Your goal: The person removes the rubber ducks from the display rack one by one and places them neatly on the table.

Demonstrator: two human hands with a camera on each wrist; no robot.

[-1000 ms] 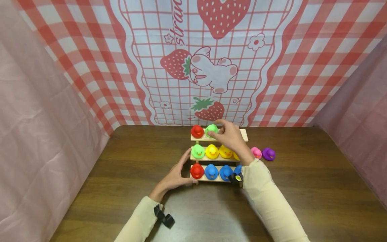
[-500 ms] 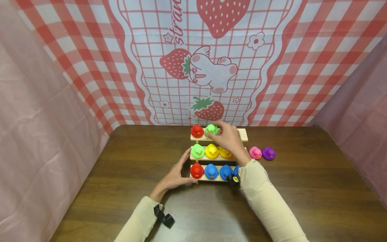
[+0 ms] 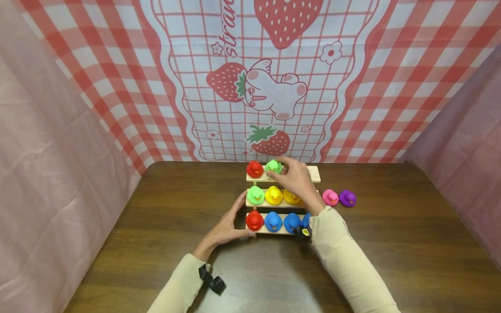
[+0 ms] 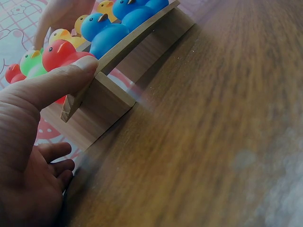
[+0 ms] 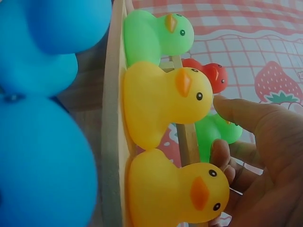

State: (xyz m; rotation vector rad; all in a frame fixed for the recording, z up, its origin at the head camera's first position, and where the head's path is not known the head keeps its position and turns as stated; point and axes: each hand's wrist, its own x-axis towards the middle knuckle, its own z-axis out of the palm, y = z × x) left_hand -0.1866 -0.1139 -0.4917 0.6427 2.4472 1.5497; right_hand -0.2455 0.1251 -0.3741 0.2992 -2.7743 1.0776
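Observation:
A wooden three-tier rack [image 3: 315, 174] stands on the table, carrying rubber ducks. My right hand [image 3: 295, 177] is at the top tier, its thumb in front of a green rubber duck [image 3: 272, 166] and index finger behind it, pinching it. A red duck [image 3: 255, 169] sits just left of that one. My left hand [image 3: 224, 229] grips the rack's left end; its thumb [image 4: 71, 78] presses the bottom shelf's corner by another red duck [image 4: 61, 56]. On the middle tier are a green duck [image 3: 255, 195] and yellow ducks [image 3: 274, 195]; blue ducks [image 3: 273, 221] line the bottom. My right forearm hides the rack's right side.
A pink duck [image 3: 330, 197] and a purple duck [image 3: 348, 198] lie on the brown table [image 3: 399, 243] right of the rack. Behind the table hangs a strawberry-print cloth [image 3: 274, 95]. Pink curtains [image 3: 58, 152] stand at both sides.
My right hand and forearm have shifted slightly left, uncovering more of the pink duck and hiding a yellow one. More of the green duck's face shows. My left hand stays in place.

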